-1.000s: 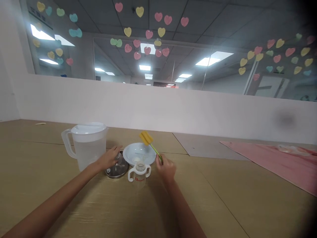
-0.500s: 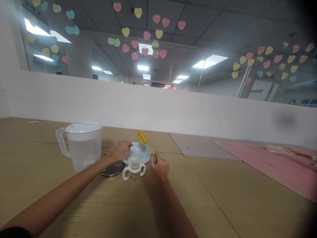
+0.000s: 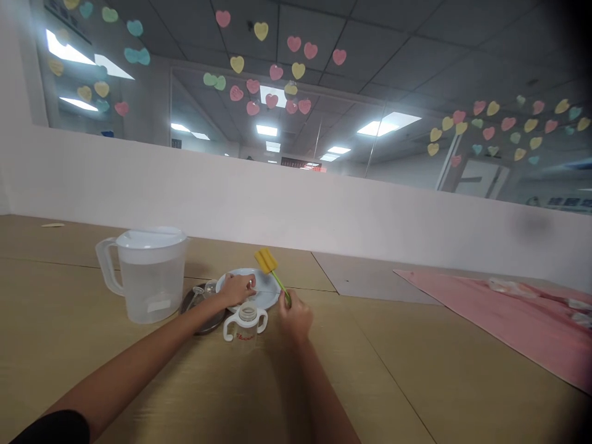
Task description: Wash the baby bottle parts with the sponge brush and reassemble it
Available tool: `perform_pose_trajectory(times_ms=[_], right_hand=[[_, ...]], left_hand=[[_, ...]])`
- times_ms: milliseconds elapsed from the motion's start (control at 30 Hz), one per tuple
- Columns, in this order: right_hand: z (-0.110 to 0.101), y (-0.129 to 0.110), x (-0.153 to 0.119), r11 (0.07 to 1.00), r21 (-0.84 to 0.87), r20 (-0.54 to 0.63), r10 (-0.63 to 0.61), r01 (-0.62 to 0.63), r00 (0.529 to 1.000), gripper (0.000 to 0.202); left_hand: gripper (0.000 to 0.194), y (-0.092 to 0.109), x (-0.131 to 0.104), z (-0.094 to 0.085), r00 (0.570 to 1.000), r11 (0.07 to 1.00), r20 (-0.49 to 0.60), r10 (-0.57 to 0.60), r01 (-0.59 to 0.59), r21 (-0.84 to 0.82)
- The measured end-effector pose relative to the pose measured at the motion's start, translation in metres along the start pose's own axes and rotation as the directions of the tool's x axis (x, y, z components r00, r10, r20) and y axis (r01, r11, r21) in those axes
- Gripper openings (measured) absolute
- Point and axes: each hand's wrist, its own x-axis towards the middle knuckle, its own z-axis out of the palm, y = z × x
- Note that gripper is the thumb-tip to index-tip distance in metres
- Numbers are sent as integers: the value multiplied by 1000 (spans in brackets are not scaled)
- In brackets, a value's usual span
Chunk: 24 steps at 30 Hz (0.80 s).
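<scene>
Sponge brush is raised by the right rim of the bowl, its green handle clenched in the right hand. The left hand, fingers half curled, has shifted from the steel dish to the bowl; I cannot tell whether it grasps anything. Red lettering on the bottle is unreadable.

Sponge brush: yellow ribbed head, slim green handle; handle gripped in the right hand, head raised and tilted up to the left. Bowl: white, shallow, upright on its base; left hand positioned over its left portion, contact not discernible. Bottle: clear, upright, threaded neck uncapped, white collar with two curved side handles, red lettering on front; located just on the near side of the bowl
</scene>
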Motion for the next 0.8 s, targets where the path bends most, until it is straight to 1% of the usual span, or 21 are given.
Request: perform_pose_trajectory(times_ms=[133,233,333,433,467,533,567,633,667,700,733,800], right_hand=[[3,-1,-3,1000,7,-41,-13,13,999,46],[6,-3,-7,997,30,-58,-76,77,995,44],[7,-6,-9,987,61,-83,-146,151,986,42],[5,-6,-8,978,70,-115,-190,199,975,38],[4,-6,-7,974,69,-127,-207,217,970,37],[2,-4,-6,967,69,-158,-233,247,959,35],[2,-4,-6,964,70,-174,-241,256,955,34],[2,-3,-5,963,70,-205,-242,261,948,32],[2,-3,-5,963,71,-218,-240,260,946,32],[2,-3,-5,963,72,-228,-238,260,944,31],[1,-3,-4,963,71,-236,-237,260,942,31],[1,-3,-3,964,65,-253,-233,257,939,31]], left_hand=[[17,0,-1,-14,995,969,-96,17,-40,-243],[28,0,-1,-18,987,892,-158,-33,-42,-450],[38,4,-1,-16,976,795,-192,-106,-33,-606],[44,5,-5,-19,962,727,-218,-164,-31,-686],[45,4,-7,-22,954,719,-235,-186,-31,-694],[46,-4,-12,-35,932,718,-279,-230,-31,-695],[46,-10,-16,-44,923,739,-303,-239,-30,-674],[45,-27,-27,-62,921,824,-333,-203,-23,-566],[42,-36,-33,-69,938,916,-324,-127,-15,-402],[37,-45,-40,-74,957,973,-285,-53,-14,-229],[34,-54,-47,-76,972,996,-235,-12,-9,-91],[33,-70,-61,-71,992,998,-128,-6,14,60]])
